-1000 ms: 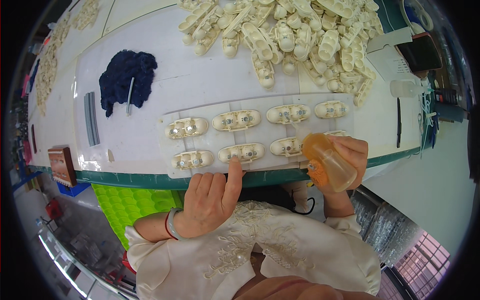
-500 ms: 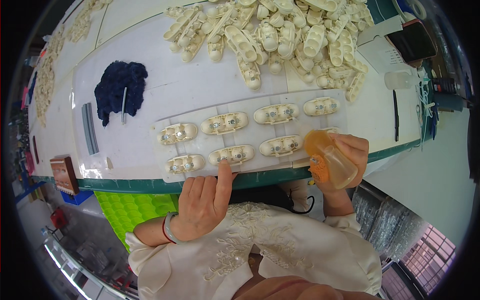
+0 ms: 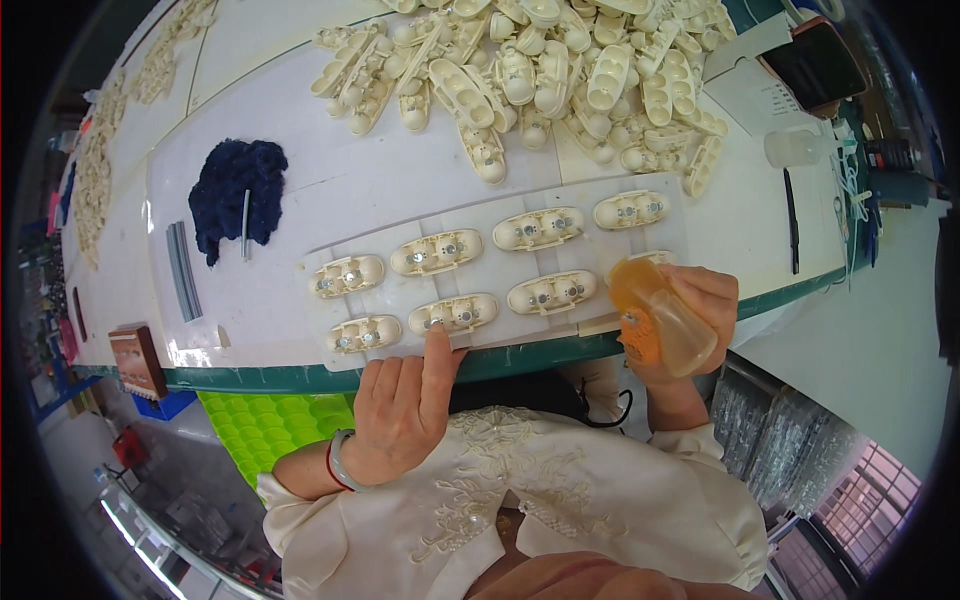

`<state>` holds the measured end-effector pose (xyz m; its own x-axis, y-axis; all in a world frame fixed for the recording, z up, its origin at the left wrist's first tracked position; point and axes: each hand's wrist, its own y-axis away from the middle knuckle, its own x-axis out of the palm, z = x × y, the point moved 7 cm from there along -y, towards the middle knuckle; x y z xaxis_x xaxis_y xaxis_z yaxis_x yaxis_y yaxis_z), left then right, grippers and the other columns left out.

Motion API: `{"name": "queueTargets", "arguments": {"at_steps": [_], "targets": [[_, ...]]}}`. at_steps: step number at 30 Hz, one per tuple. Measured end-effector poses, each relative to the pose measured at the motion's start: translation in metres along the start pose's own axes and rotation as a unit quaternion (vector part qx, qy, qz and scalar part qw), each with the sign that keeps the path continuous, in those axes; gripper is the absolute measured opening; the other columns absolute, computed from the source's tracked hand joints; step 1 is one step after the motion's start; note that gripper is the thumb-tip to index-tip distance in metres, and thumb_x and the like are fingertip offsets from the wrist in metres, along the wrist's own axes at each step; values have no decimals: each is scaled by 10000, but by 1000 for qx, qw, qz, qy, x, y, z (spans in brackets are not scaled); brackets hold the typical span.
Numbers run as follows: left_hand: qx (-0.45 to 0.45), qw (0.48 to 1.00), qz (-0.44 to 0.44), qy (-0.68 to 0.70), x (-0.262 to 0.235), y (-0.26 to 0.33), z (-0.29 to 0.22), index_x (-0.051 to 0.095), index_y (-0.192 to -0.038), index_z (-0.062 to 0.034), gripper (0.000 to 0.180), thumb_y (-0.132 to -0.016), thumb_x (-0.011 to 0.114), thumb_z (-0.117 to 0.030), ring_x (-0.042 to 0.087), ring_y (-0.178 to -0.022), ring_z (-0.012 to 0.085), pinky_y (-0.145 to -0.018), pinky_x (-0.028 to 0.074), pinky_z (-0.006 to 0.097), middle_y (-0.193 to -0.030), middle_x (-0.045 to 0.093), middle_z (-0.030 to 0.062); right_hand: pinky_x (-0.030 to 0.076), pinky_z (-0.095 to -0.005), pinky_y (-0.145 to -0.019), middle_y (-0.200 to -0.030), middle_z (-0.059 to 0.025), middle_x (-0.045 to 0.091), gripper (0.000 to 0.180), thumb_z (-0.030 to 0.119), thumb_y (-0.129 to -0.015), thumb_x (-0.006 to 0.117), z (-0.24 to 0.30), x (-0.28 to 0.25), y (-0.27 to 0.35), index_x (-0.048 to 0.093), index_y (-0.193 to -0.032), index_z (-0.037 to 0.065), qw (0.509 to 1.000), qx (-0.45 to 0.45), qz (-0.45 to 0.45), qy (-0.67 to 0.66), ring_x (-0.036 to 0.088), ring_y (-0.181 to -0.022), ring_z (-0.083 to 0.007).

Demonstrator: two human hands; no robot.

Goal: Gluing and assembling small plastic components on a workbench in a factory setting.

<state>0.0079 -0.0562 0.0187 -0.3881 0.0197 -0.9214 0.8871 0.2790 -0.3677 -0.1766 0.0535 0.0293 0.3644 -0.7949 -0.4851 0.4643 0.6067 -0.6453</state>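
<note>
Left hand (image 3: 400, 405): at 6 o'clock, fingers loosely together, index tip pressing the near edge of a white tray (image 3: 500, 275) bearing eight cream oval parts. Right hand (image 3: 685, 320): at 4 o'clock, fingers clamped on an orange squeeze bottle (image 3: 655, 315). Around: cream parts heap (image 3: 540, 75) at 12; dark blue cloth (image 3: 235, 190) at 10; black pen (image 3: 790, 220) at 3

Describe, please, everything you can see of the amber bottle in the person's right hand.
The amber bottle is small, translucent orange-yellow, and looks like soft plastic. It lies tilted in the right hand, its wide round end toward the white sheet of cream moulded parts, at the table's near edge. Fingers wrap its far side; the thumb side is hidden. Its tip is not visible.
</note>
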Motion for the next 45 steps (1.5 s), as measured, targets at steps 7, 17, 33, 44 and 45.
{"name": "queueTargets", "arguments": {"at_steps": [7, 17, 33, 44, 45], "targets": [[1, 1000, 12, -7, -1, -1, 0, 473, -1155, 122, 486, -772, 699, -77, 412, -521, 159, -469, 326, 293, -604, 424, 34, 496, -278, -657, -920, -164, 539, 362, 228, -791, 691, -13, -32, 4, 493, -965, -20, 997, 1, -73, 25, 561, -781, -205], [6, 1000, 18, -3, -2, -3, -1, 463, -1150, 130, 494, -761, 704, -59, 425, -520, 172, -472, 335, 301, -615, 456, 54, 498, -277, -658, -882, -160, 574, 342, 160, -745, 727, -18, -23, -5, 517, -947, -19, 997, 14, -78, 12, 578, -788, -218], [-4, 999, 34, -4, -2, -3, -1, 457, -1149, 120, 495, -757, 708, -46, 433, -507, 173, -465, 333, 299, -607, 467, 53, 467, -281, -661, -847, -122, 575, 229, 139, -784, 659, -30, -32, -4, 543, -903, -19, 991, 61, -117, -8, 560, -769, -209], [-12, 999, 37, 4, -3, -2, 0, 452, -1152, 112, 504, -750, 715, -41, 445, -512, 184, -470, 351, 307, -631, 487, 68, 469, -263, -662, -847, -132, 573, 198, 76, -781, 640, -32, -42, -1, 537, -918, -24, 989, 57, -136, 19, 562, -772, -201], [-15, 999, 41, 6, -3, -2, 0, 449, -1154, 111, 506, -751, 714, -41, 447, -515, 186, -471, 352, 310, -634, 488, 70, 469, -263, -662, -847, -132, 573, 198, 76, -781, 640, -33, -42, -1, 537, -918, -24, 989, 57, -137, 21, 562, -772, -201]]}}
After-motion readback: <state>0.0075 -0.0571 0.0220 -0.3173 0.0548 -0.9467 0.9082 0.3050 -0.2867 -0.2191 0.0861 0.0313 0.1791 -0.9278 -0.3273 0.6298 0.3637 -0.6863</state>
